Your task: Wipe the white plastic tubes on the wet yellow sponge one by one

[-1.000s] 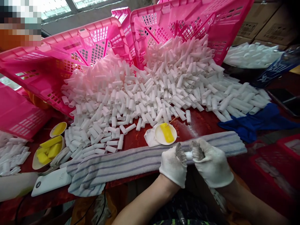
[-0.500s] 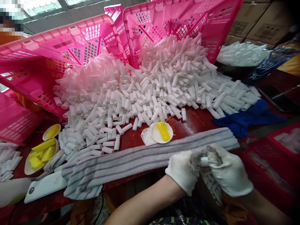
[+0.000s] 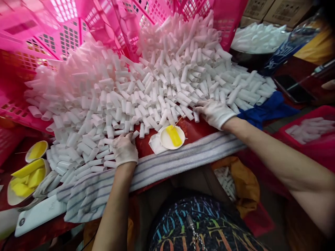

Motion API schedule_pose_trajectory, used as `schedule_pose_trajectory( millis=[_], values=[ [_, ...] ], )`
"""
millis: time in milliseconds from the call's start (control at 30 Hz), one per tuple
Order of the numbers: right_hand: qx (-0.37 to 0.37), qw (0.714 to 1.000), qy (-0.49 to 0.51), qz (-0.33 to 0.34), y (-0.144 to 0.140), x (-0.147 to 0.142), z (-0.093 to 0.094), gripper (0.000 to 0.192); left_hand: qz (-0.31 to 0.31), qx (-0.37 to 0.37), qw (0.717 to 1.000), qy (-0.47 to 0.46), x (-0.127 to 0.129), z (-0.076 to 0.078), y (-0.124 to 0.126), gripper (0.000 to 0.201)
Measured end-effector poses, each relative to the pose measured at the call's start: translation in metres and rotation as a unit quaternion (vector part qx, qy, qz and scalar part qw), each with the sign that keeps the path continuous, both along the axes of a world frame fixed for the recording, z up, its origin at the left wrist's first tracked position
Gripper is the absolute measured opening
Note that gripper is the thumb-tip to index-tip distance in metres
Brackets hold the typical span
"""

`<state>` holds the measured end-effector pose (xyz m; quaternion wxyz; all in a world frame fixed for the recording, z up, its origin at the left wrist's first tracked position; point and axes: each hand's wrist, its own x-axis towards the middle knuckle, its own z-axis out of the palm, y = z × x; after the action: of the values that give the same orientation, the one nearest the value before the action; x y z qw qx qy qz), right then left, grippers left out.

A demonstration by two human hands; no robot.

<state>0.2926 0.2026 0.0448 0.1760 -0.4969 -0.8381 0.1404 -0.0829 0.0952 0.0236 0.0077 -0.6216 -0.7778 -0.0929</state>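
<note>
A: Between the two hands, what lay on the red table (image 3: pixel 202 129)?

B: A small round white dish (image 3: pixel 171 138), smooth, holding a flat yellow sponge block (image 3: pixel 174 136) with a thin stick (image 3: pixel 179 121) leaning out of it. A crumpled white tissue (image 3: pixel 155 145) sat just beside the dish, toward the left hand.

A: And the hands?

B: Both in white knit gloves, grimy at the tips. The left hand (image 3: pixel 124 149) rested palm-down at the near edge of the tubes (image 3: pixel 146 94), fingers curled loosely over one or two of them; whether it gripped any, I could not tell. The right hand (image 3: pixel 215 112) lay flat and spread on the pile's near right edge, fingers touching several tubes.

A: The tubes themselves?

B: Short white plastic cylinders, matte, hollow at the ends, heaped ahead of both hands and spilling out of tipped pink lattice crates (image 3: pixel 78 38).

A: Under the wrists?

B: A grey-striped towel (image 3: pixel 183 162), soft and ribbed, ran along the table edge. Right of the right hand, a crumpled blue cloth (image 3: pixel 269 109). Far left of the left hand, bowls (image 3: pixel 10 198) of yellow sponges (image 3: pixel 23 174).
</note>
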Motion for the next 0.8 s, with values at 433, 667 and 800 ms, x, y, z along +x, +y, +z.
schedule_pose_trajectory(
  millis=[433, 667, 800],
  values=[
    [-0.181, 0.946, 0.269, -0.012, -0.053, 0.001, -0.007, 0.056, -0.022, 0.064, 0.975, -0.212, 0.025, 0.0, -0.016, 0.041],
    [-0.299, 0.885, 0.357, -0.016, -0.052, -0.054, -0.037, 0.04, -0.042, 0.035, 0.945, -0.321, 0.059, 0.001, -0.028, 0.037],
    [-0.199, 0.913, 0.353, 0.034, -0.05, -0.058, -0.05, 0.03, -0.025, -0.012, 0.982, -0.188, 0.068, 0.014, -0.028, 0.029]
  ],
)
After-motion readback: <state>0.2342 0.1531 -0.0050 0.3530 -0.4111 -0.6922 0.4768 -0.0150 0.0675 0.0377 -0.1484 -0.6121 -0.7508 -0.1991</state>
